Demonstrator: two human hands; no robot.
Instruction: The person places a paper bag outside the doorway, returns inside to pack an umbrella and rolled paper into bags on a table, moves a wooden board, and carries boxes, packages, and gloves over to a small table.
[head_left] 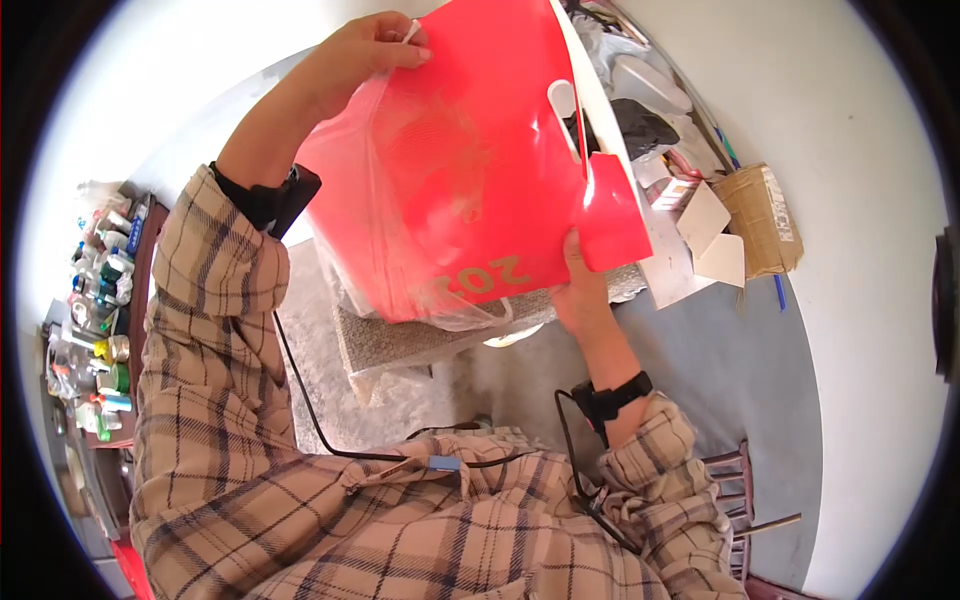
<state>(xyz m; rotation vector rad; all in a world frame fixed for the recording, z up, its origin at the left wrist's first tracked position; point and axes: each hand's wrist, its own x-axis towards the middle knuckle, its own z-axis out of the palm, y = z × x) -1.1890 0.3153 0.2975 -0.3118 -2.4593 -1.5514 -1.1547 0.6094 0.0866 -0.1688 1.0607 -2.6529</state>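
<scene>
A large glossy red folder [500, 130] with gold digits, upside down in view, is held up in front of me. Clear plastic wrapping [385, 215] covers its left part and hangs along its lower edge. At the top left, my left hand [385, 50] is closed, its thumb and fingers pinching the wrapping and the folder's edge. My right hand [582, 290] grips the folder's lower right edge with the thumb in front; its other fingers are hidden behind. A white edge and a cut-out show along the folder's right side.
Beneath the folder is a table with a patterned grey cover [400, 345]. Papers, a black plastic bag [642, 128] and a torn cardboard box [762, 220] lie at the right. Bottles crowd a shelf [150, 250] at far left. Wooden chair rungs [735, 480] show at lower right.
</scene>
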